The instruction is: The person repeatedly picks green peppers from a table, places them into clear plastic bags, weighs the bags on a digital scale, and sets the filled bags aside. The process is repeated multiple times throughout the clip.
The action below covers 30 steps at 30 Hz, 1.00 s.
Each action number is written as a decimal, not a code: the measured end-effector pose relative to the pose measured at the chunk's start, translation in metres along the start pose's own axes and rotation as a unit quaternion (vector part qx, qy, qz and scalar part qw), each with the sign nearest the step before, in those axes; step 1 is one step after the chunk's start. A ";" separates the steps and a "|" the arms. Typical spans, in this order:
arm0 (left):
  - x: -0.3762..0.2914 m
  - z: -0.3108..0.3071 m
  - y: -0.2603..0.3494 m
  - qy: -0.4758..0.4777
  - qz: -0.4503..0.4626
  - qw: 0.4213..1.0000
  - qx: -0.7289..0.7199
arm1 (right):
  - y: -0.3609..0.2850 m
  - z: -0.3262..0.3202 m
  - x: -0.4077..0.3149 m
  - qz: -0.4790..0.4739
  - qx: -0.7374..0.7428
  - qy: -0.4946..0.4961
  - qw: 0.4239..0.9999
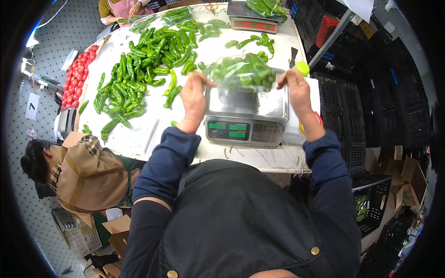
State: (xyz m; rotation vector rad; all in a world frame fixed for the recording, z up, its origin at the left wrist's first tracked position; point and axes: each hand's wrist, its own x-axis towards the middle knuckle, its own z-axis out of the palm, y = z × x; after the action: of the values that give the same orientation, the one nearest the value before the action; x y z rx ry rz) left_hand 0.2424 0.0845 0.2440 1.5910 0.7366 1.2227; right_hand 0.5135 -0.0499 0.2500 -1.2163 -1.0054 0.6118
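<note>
A clear plastic bag of green peppers (245, 71) is over the steel pan of a digital scale (248, 107), blurred as if moving. My left hand (194, 97) is at the bag's left side, its fingers bent inward. On the opposite side, my right hand (296, 89) curls toward the bag's right edge. Whether either hand grips the clear film cannot be made out. Left of the scale, loose green peppers (149, 59) lie in a large heap on the white table (167, 118).
Red tomatoes (77, 78) line the table's left edge. A second scale (255, 22) with bagged peppers stands at the back. Black plastic crates (342, 114) border the right side. A co-worker (94, 170) is at the left; another person (125, 10) works at the far end.
</note>
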 end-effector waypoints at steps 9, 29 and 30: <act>-0.098 -0.005 -0.098 0.000 -0.246 0.958 0.146 | 0.102 0.005 -0.083 0.173 -0.327 0.018 0.929; -0.035 0.036 -0.117 -0.022 -0.246 0.961 0.122 | 0.101 0.047 -0.022 0.304 -0.282 0.014 0.910; -0.034 0.033 -0.117 -0.018 -0.262 0.962 0.077 | 0.101 0.047 -0.021 0.308 -0.267 0.012 0.913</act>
State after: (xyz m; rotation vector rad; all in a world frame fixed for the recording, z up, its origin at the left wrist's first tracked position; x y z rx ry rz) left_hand 0.2734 0.0856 0.1222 1.4073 1.1640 0.7612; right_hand 0.4744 -0.0173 0.1491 -2.0601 -0.7773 0.8310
